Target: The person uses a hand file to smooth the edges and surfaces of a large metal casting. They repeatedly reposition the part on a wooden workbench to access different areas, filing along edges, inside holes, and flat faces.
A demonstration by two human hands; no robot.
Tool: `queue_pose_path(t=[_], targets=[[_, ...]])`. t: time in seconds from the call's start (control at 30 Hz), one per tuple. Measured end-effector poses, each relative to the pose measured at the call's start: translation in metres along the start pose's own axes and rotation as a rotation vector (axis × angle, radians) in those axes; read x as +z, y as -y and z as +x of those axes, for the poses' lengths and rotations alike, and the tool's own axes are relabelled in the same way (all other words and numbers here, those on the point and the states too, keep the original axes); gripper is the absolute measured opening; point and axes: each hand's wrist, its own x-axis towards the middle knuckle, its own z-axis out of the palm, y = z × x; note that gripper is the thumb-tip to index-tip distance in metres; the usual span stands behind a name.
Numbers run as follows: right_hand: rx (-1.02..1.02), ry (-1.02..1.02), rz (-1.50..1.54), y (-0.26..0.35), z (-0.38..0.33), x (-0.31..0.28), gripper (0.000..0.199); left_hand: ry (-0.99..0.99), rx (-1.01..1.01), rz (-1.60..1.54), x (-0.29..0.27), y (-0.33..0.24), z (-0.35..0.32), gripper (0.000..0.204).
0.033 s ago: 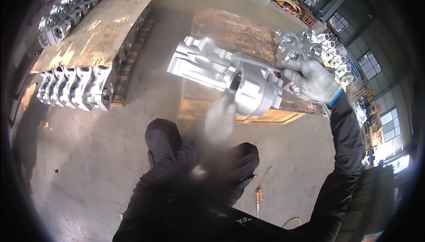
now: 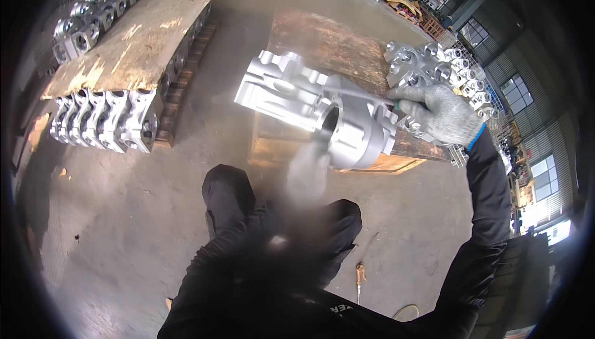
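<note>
A large silvery metal casting (image 2: 359, 131), with a round open collar and a ribbed block-like body, lies across a wooden crate (image 2: 328, 41) in front of me. My right hand (image 2: 443, 113), in a grey knit glove with a blue cuff, is closed round the end of a long thin metal rod-like tool (image 2: 356, 93). The tool reaches leftward over the top of the casting; whether its tip touches the metal is unclear. My left hand (image 2: 308, 168), gloved too, is at the collar's near lower rim. Blur hides its fingers.
Similar castings (image 2: 105, 119) stand under a worn wooden board (image 2: 133, 41) on a pallet at left, with more on top. Further castings (image 2: 427, 66) crowd the crate's right side. An orange-handled air gun (image 2: 361, 274) and its hose lie on the floor near my legs.
My right hand has shifted very slightly to the right with the tool. The casting and my left hand stay nearly where they were.
</note>
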Motion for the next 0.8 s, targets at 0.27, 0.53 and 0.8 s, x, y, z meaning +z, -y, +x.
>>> queue_pose_path(t=[0.27,0.53,0.8], targets=[[-0.104,0.166,-0.503,0.104,0.040,0.023,0.032,-0.002,0.301,0.163,-0.007,0.048,-0.042,0.045],[-0.190,0.311,-0.528,0.092,0.043,0.016,0.035,-0.063,0.328,0.222,-0.009,0.053,-0.045,0.047],[-0.134,0.107,-0.488,0.095,0.012,0.035,0.030,0.037,0.281,0.147,-0.012,0.039,-0.045,0.044]])
